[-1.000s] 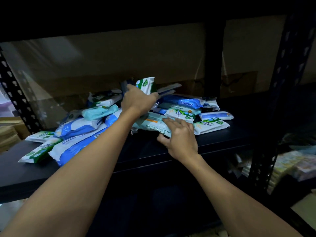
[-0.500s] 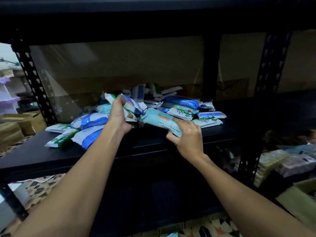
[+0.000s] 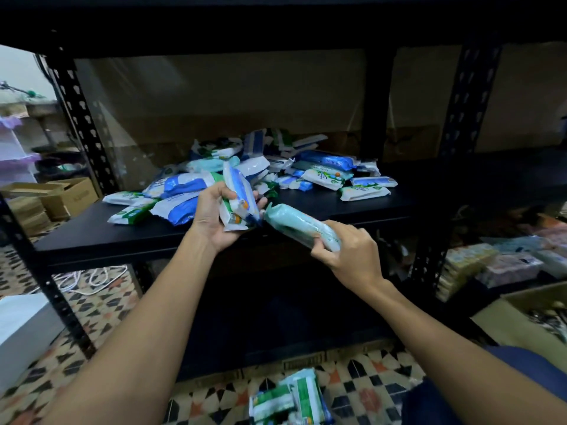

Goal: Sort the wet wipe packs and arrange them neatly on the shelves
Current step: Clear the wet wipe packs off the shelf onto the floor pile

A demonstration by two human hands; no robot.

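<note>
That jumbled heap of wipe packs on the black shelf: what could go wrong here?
The left hand grips several slippery plastic packs at once; one could slide out. The loose heap of blue, green and white packs may topple. Green-and-white packs on the tiled floor lie near the person's feet, so they might get stepped on.

Both forearms are bare, no sleeves or wristwear showing. Dark blue fabric [image 3: 521, 381], probably trousers, sits beside the right forearm [image 3: 454, 338].

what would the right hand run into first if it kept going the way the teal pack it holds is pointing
Probably the packs held in the left hand: the teal pack in the right hand points up-left, its tip almost at them. Beyond lies the pile. Depth is unclear.
</note>
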